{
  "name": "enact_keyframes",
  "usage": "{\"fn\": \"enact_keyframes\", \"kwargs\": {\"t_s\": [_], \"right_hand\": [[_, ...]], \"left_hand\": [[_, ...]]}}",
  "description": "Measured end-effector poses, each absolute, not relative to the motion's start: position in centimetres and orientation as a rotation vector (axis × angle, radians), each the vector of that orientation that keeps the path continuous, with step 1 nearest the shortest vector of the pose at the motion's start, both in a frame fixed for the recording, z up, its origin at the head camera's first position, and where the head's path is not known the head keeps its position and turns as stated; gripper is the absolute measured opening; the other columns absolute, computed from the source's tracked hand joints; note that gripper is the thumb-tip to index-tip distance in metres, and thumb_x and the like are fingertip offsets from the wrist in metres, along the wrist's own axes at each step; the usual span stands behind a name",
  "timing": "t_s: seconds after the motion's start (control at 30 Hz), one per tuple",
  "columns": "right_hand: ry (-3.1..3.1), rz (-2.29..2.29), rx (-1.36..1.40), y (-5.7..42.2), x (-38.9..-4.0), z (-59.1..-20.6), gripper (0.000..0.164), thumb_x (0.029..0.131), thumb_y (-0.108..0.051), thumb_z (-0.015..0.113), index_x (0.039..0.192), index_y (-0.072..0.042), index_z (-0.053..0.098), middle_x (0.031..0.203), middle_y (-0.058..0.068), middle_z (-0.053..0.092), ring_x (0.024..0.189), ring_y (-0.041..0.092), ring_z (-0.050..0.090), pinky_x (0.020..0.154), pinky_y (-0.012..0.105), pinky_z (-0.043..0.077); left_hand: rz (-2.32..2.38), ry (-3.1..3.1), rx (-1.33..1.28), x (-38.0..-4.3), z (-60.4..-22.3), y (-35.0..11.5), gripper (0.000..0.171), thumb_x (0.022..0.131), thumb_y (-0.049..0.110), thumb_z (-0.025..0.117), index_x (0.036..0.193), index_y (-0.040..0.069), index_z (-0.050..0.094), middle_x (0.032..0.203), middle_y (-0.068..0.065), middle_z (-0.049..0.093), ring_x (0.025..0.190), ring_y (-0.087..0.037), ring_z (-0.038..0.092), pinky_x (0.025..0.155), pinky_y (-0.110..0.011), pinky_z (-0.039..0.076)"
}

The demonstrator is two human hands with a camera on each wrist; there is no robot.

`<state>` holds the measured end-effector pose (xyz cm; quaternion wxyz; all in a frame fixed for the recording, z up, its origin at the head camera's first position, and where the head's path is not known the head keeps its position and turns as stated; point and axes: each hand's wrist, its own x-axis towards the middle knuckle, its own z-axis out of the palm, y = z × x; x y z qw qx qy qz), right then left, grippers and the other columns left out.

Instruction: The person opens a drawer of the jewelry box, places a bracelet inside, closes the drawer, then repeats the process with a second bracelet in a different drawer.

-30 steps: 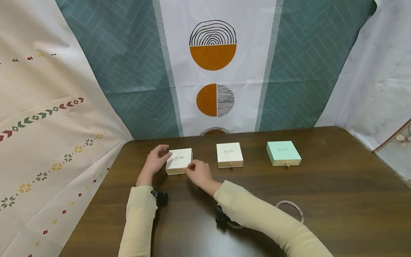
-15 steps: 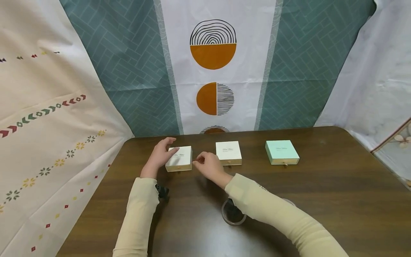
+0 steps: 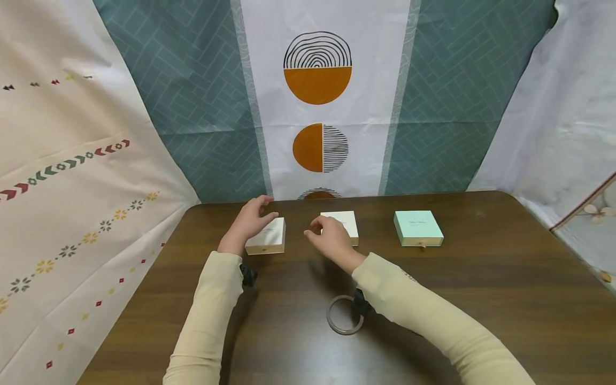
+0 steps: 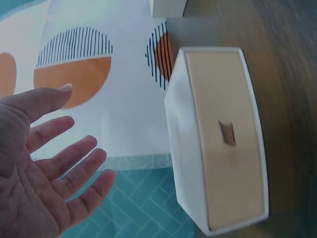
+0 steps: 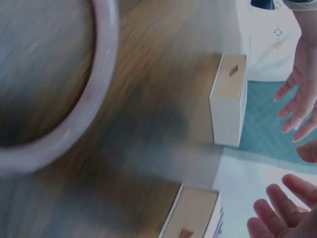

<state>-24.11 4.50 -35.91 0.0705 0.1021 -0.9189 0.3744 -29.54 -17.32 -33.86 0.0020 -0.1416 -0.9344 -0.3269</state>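
A white box [image 3: 271, 235] with a drawer front and small pull tab stands at the left of the table. My left hand [image 3: 247, 222] hovers just above it, fingers spread and holding nothing; the left wrist view shows the palm apart from the box's drawer side [image 4: 225, 168]. My right hand [image 3: 332, 238] is raised in front of a second white box [image 3: 344, 218], partly covering it. Its fingers are loosely bent with nothing between them. A pale bangle [image 3: 329, 316] lies flat on the table by my right wrist, and looms large in the right wrist view.
A mint-green drawer box [image 3: 417, 227] stands farther right on the dark wooden table [image 3: 289, 353]. Patterned cloths [image 3: 207, 107] hang behind and beside the table's edges. Black cameras are strapped at both wrists.
My right hand has left the left box's drawer front and moved right, toward the middle box. My left hand has lifted off that box and shifted slightly up and right.
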Motion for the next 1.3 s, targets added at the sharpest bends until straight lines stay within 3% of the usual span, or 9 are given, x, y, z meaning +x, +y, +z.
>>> {"fn": "enact_keyframes", "kwargs": {"t_s": [0.1, 0.4, 0.87, 1.13, 1.3], "right_hand": [[-2.757, 1.061, 0.306, 5.2, -24.3, -35.9, 0.024, 0.087, -0.027, 0.067, 0.100, -0.007, 0.069, 0.099, 0.008, 0.068, 0.088, 0.022, 0.060, 0.075, 0.038, 0.051], [-2.690, 1.153, 0.179, 7.7, -24.9, -36.2, 0.024, 0.086, -0.023, 0.066, 0.100, -0.004, 0.068, 0.099, 0.012, 0.070, 0.093, 0.027, 0.063, 0.083, 0.042, 0.051], [-2.648, 1.286, 0.095, 9.6, -24.7, -36.8, 0.023, 0.087, -0.022, 0.066, 0.096, -0.001, 0.068, 0.090, 0.013, 0.069, 0.088, 0.029, 0.064, 0.080, 0.044, 0.051], [-2.650, 1.563, -0.124, 10.5, -25.1, -37.2, 0.026, 0.089, -0.025, 0.064, 0.100, -0.001, 0.069, 0.095, 0.012, 0.068, 0.089, 0.028, 0.063, 0.078, 0.038, 0.050], [-2.555, 1.830, -0.230, 10.9, -25.1, -37.3, 0.028, 0.090, -0.021, 0.063, 0.102, 0.004, 0.066, 0.093, 0.016, 0.067, 0.089, 0.036, 0.065, 0.080, 0.039, 0.056]], "left_hand": [[-1.007, -2.950, -0.472, -29.9, -33.7, -16.7, 0.051, 0.096, 0.023, 0.058, 0.141, 0.004, 0.041, 0.139, -0.022, 0.044, 0.126, -0.040, 0.043, 0.105, -0.052, 0.039], [-1.028, -2.959, -0.568, -31.5, -33.5, -14.0, 0.051, 0.094, 0.021, 0.060, 0.140, 0.005, 0.042, 0.143, -0.021, 0.042, 0.127, -0.040, 0.044, 0.105, -0.051, 0.040], [-1.243, -2.892, -0.592, -32.5, -34.4, -11.9, 0.049, 0.094, 0.020, 0.059, 0.138, 0.004, 0.044, 0.140, -0.022, 0.045, 0.126, -0.040, 0.046, 0.102, -0.052, 0.042], [-1.333, -2.874, -0.566, -33.1, -35.4, -10.4, 0.048, 0.095, 0.021, 0.059, 0.138, 0.005, 0.044, 0.141, -0.021, 0.044, 0.128, -0.038, 0.044, 0.105, -0.052, 0.040], [-1.377, -2.860, -0.587, -33.3, -36.0, -9.5, 0.047, 0.094, 0.020, 0.059, 0.137, 0.004, 0.045, 0.141, -0.022, 0.044, 0.127, -0.038, 0.045, 0.106, -0.051, 0.039]]}}
